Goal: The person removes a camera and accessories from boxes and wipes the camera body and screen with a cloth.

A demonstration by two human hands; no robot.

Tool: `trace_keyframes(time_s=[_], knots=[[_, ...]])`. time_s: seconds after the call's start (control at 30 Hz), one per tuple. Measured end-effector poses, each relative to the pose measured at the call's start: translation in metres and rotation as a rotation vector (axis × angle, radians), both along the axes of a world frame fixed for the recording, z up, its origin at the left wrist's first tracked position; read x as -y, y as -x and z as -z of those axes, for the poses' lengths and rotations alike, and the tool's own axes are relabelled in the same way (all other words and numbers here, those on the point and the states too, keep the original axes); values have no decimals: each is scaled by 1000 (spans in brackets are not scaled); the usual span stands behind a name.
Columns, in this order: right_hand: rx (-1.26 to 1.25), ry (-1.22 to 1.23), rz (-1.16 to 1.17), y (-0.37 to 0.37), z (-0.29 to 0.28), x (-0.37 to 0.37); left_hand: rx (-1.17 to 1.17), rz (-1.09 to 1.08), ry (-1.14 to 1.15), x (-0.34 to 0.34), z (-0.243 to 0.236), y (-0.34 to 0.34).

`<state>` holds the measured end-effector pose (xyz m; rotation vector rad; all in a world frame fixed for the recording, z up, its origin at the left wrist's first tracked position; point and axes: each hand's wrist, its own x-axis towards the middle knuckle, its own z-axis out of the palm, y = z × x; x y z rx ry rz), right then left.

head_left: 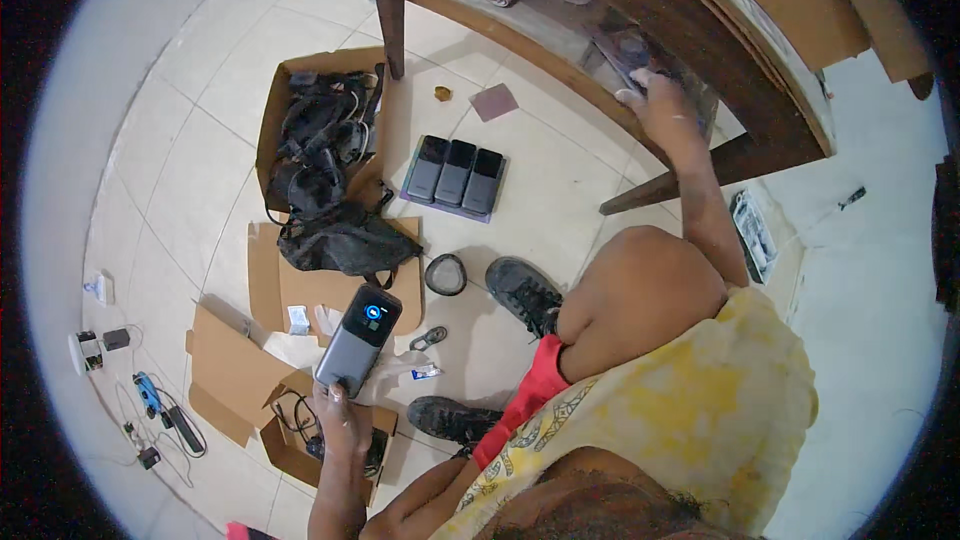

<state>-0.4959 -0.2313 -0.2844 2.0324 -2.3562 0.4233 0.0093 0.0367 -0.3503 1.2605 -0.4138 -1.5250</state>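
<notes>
My left hand point(338, 418) is closed round the lower end of a grey power bank point(357, 340) with a black glossy top and a small lit display. Three similar grey power banks point(455, 175) stand side by side on a thin purplish sheet on the floor. Far to the right, my right hand point(660, 105) reaches to the lower shelf of a dark wooden cabinet point(745, 90). Its fingers look closed at a dark, flat thing there, too unclear to name.
A cardboard box point(262, 145) of black straps and bags stands at the left, a black bag point(345, 245) beside it. Nearer sits a small open box point(285, 460) with cables. A black ring point(446, 275) and a carabiner-like clip point(428, 338) lie by my shoes. A power strip point(150, 395) lies far left.
</notes>
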Motion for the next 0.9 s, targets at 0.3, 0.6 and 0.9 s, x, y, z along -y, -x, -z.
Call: trace_keyframes(time_s=[0.3, 0.6, 0.9], knots=[[153, 120, 34, -24, -29, 0, -20, 80, 89, -6, 7, 0], [72, 546, -937, -60, 48, -34, -16, -32, 12, -16, 0, 1], [295, 180, -813, 51, 273, -92, 141, 141, -23, 9, -38, 6]])
